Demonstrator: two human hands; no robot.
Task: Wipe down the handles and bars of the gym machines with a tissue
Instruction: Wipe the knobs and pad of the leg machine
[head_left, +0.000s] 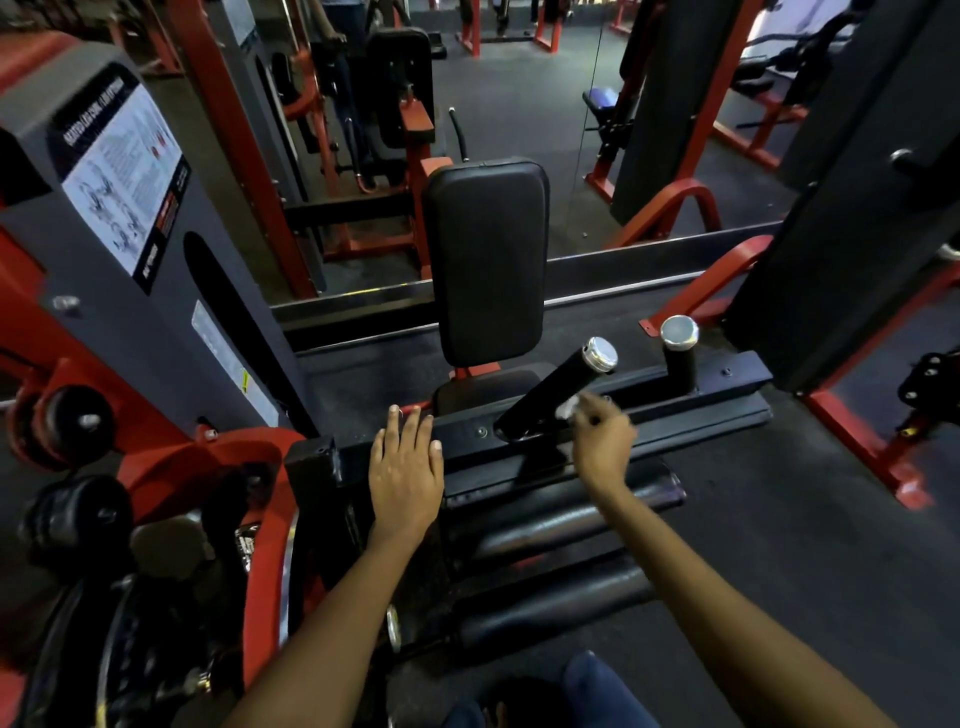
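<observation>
On handle (550, 392), right hand (602, 441) presses tissue (567, 408); placard (122, 176) text blurred.

Black padding on the backrest (485, 260) and on the foam rollers (561, 525); black grips with shiny silver end caps on the near handle (558, 392) and the far handle (679, 353). Red paint on the machine frame (218, 467), grey on the weight-stack cover (171, 322) under a white instruction chart (124, 171) printed with dark text and small red marks. White tissue (569, 408), dark grey floor (831, 545).
</observation>
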